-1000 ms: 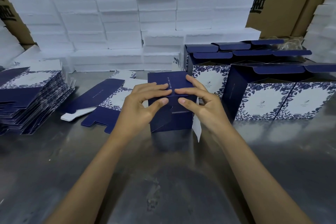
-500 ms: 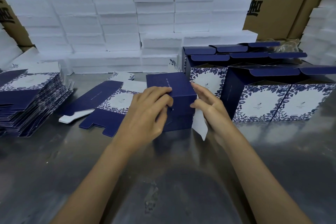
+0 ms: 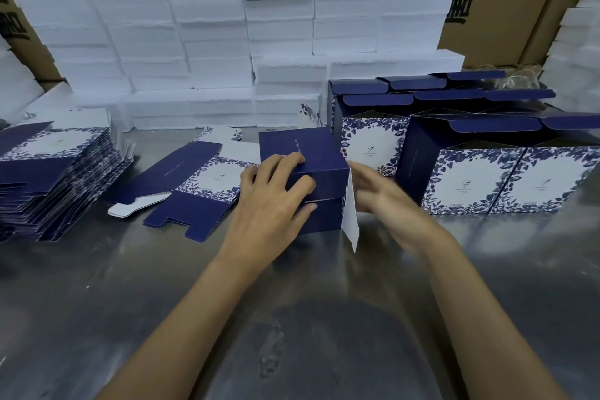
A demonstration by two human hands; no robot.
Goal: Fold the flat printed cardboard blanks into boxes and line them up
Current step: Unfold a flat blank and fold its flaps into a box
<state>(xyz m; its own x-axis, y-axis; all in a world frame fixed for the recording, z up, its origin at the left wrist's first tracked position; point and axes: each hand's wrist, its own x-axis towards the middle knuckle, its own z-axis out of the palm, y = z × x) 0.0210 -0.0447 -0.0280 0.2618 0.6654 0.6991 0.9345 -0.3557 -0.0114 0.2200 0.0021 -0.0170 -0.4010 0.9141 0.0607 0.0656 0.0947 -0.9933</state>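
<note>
The left hand [image 3: 272,201] grips the navy box [image 3: 305,153] on the desk [image 3: 162,286] — fingers curled over its near edge; the right hand [image 3: 376,195] rests open against its right side, beside the white flap [image 3: 350,221].

steel table [image 3: 97,302] — boxes [image 3: 487,178], blanks [image 3: 48,178]
</note>
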